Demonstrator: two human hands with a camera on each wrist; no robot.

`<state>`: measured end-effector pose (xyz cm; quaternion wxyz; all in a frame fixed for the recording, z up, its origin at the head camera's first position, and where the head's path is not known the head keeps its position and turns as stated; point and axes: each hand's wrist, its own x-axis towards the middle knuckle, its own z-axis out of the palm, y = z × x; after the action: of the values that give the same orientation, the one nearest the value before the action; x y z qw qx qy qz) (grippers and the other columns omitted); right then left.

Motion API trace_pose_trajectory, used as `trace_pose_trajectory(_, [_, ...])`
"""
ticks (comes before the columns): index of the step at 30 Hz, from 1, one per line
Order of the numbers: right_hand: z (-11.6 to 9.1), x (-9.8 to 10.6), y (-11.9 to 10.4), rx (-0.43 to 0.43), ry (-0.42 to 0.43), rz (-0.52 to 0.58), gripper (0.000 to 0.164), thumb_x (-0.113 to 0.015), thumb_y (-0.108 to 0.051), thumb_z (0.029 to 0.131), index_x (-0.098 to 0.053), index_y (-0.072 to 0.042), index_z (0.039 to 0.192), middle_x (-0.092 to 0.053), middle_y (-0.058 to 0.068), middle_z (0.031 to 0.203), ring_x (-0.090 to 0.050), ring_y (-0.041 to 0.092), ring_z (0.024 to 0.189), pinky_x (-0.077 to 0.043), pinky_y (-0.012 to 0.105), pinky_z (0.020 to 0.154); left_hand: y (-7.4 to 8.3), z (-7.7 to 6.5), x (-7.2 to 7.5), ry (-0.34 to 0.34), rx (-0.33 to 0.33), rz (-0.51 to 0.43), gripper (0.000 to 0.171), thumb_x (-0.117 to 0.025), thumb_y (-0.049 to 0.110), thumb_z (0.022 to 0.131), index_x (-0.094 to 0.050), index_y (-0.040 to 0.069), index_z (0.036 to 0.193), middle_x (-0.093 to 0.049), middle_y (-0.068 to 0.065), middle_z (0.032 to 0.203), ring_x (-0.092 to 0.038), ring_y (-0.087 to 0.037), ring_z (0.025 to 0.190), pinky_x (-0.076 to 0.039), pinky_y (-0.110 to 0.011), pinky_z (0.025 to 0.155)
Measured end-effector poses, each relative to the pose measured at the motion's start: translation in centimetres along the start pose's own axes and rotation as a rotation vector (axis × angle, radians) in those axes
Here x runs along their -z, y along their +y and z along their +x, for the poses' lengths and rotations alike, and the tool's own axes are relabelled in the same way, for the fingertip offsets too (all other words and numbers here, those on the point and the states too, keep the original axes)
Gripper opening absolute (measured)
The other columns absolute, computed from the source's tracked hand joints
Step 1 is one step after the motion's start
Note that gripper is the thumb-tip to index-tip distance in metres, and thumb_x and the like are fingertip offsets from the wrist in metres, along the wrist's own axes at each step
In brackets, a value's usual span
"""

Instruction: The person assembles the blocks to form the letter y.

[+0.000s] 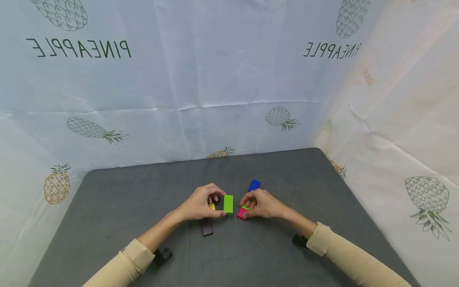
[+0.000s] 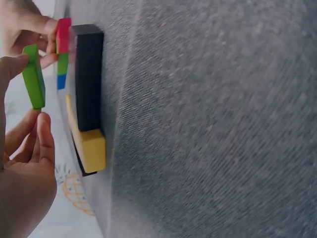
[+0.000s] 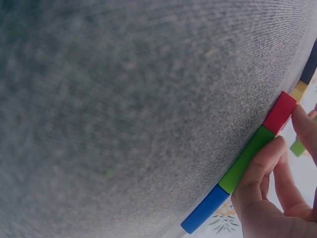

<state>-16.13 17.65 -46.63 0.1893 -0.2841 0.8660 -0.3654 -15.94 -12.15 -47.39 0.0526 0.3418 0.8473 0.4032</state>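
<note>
My left hand [image 1: 202, 202] pinches a bright green block [image 1: 228, 204] between thumb and fingertips; in the left wrist view it hangs above the table. Behind that hand, a yellow block [image 2: 93, 151] lies between a long black block [image 2: 89, 77] and another dark piece, partly hidden. My right hand [image 1: 263, 203] is at a row of blocks laid end to end: red [image 3: 280, 113], green [image 3: 247, 158] and blue [image 3: 205, 209]. Its thumb and fingers grip around the red block, with a finger against the green one. In the head view this hand covers part of the row.
Nearer the front of the grey table [image 1: 251, 255], the dark block [image 1: 207, 229] lies below the left hand. Black straps [image 1: 162, 256] sit at both wrists. A white cloth [image 1: 229, 71] printed with pineapples hangs behind the table and along its sides.
</note>
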Motion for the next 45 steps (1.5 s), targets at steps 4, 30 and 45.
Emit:
trace_pose_trajectory(4, [-0.1, 0.1, 0.1, 0.003, -0.003, 0.001, 0.028, -0.09, -0.011, 0.089, -0.079, -0.004, 0.114, -0.075, 0.007, 0.098, -0.064, 0.001, 0.076, -0.056, 0.019, 0.071, -0.1, 0.1, -0.5, -0.003, -0.004, 0.006, 0.049, -0.091, 0.027, 0.086, -0.075, 0.006, 0.126, -0.071, -0.008, 0.11, -0.066, -0.018, 0.092, -0.056, -0.024, 0.078])
trace_pose_trajectory(30, [-0.1, 0.0, 0.0, 0.014, 0.008, -0.003, 0.027, -0.089, -0.012, 0.089, -0.079, -0.006, 0.113, -0.075, 0.007, 0.098, -0.064, 0.0, 0.076, -0.056, 0.019, 0.071, -0.2, -0.2, -2.2, 0.034, -0.038, 0.128, 0.052, -0.093, 0.031, 0.086, -0.075, 0.001, 0.125, -0.068, -0.009, 0.114, -0.059, -0.015, 0.089, -0.051, -0.024, 0.076])
trace_pose_trajectory(45, [-0.2, 0.0, 0.0, 0.019, 0.008, 0.003, 0.027, -0.089, -0.01, 0.089, -0.079, -0.004, 0.113, -0.075, 0.008, 0.098, -0.065, 0.002, 0.075, -0.056, 0.019, 0.07, 0.8, 0.9, -2.6, 0.037, 0.064, 0.082, 0.067, -0.097, 0.033, 0.083, -0.071, 0.002, 0.136, -0.072, -0.006, 0.087, -0.049, -0.001, 0.062, -0.042, -0.018, 0.058])
